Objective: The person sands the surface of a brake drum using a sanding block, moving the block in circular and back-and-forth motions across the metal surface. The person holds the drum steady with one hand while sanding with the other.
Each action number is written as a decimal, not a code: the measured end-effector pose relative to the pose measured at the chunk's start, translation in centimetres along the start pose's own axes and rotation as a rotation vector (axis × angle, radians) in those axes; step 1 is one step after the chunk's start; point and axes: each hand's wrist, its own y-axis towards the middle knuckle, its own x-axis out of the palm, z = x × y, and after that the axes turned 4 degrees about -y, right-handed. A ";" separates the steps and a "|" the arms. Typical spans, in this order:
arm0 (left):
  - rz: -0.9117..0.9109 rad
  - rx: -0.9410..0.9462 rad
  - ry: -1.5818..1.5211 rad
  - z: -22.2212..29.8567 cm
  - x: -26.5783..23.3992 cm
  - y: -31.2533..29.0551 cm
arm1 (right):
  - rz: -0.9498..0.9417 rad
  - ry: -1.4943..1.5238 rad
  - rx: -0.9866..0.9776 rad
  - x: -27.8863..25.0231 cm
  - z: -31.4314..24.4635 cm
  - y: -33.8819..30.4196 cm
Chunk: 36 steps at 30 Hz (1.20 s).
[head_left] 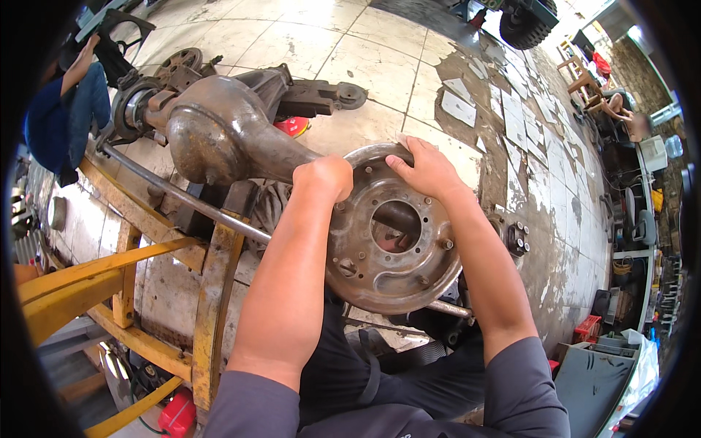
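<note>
A round, rusty metal brake backing plate [350, 281] with a large centre hole and several bolts faces me above my lap. My left hand [325, 177] is closed in a fist at its upper left rim; the fingertips are hidden. At the top of the rim rests my right hand [432, 169], its thumb on the plate's face and its fingers curled over the far edge. Behind the plate, a heavy axle housing [219, 128] with a bulging middle runs off to the upper left. A long steel rod [182, 193] passes beneath my left forearm.
A yellow metal frame [215, 306] stands at my left. A hub with studs [517, 238] sits right of my right forearm. Another person [69, 117] crouches at the far left; one more person [629, 120] sits at the far right. Broken floor tiles [458, 106] lie ahead.
</note>
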 end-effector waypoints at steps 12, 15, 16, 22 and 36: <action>-0.037 0.006 0.031 -0.3 -0.1 0.6 | 0.035 0.004 0.097 0.0 0.8 -1.8; 0.064 0.083 -0.051 -0.6 0.2 0.0 | -0.113 0.074 0.279 -1.7 1.6 -2.2; 0.050 0.091 -0.036 -0.7 0.1 0.2 | -0.078 0.070 0.218 -1.7 1.9 -2.7; 0.034 0.135 0.062 -1.1 0.8 1.7 | -0.265 0.223 0.430 -3.4 4.5 -2.7; -0.028 0.055 0.129 -1.0 1.2 3.1 | -0.175 0.644 0.527 -3.5 6.7 -5.5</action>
